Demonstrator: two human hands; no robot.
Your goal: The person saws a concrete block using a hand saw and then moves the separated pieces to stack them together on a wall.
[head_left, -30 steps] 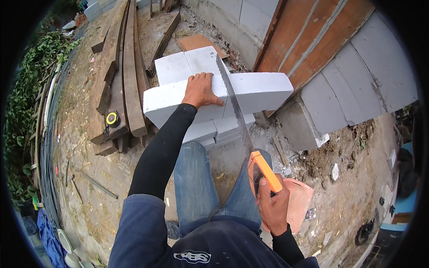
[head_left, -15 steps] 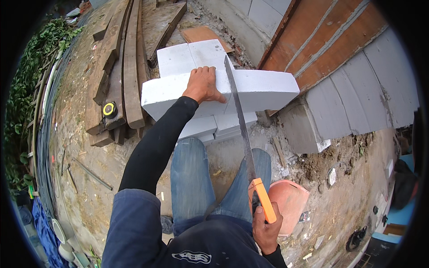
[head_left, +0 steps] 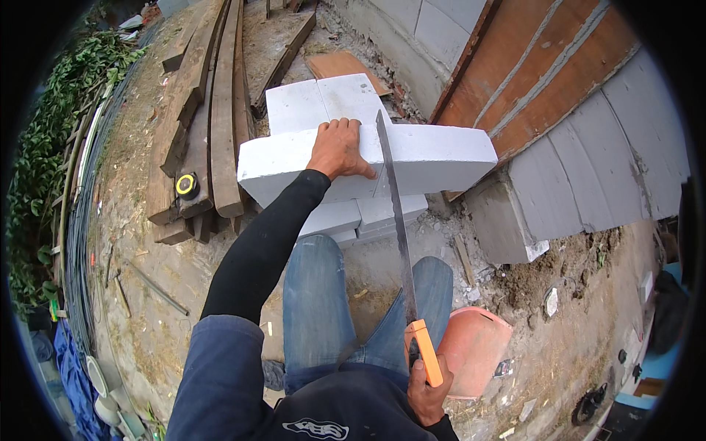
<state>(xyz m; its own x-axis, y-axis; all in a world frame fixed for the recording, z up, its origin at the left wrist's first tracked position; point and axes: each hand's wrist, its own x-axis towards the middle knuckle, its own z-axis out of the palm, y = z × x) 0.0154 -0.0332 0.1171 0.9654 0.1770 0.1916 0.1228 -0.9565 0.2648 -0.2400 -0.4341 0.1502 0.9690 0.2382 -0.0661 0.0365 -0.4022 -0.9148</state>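
Observation:
A long white building block (head_left: pixel 441 147) lies crosswise on a stack of similar white blocks (head_left: pixel 327 220). Over its top edge, left of the middle, my left hand (head_left: pixel 340 151) is clamped, fingers on top and thumb down the near face. My right hand (head_left: pixel 429 393) is closed round the orange and black handle of a handsaw (head_left: pixel 398 228). The saw's long blade crosses the block's top just right of my left thumb, tip beyond the block and teeth facing down. A thin line runs down the block's near face beside the blade.
Thick wooden beams (head_left: pixel 224 110) lie at the left, with a yellow and black tape measure (head_left: pixel 187 185) on them. A block wall (head_left: pixel 573 162) and brown boards (head_left: pixel 529 66) stand right. A reddish pan (head_left: pixel 476 351) sits by my right knee. Rubble (head_left: pixel 551 275) covers the ground beyond.
The handsaw and my right hand have come back toward my body, so less of the blade's tip reaches past the block. My left hand keeps its place on the block. The view has shifted slightly.

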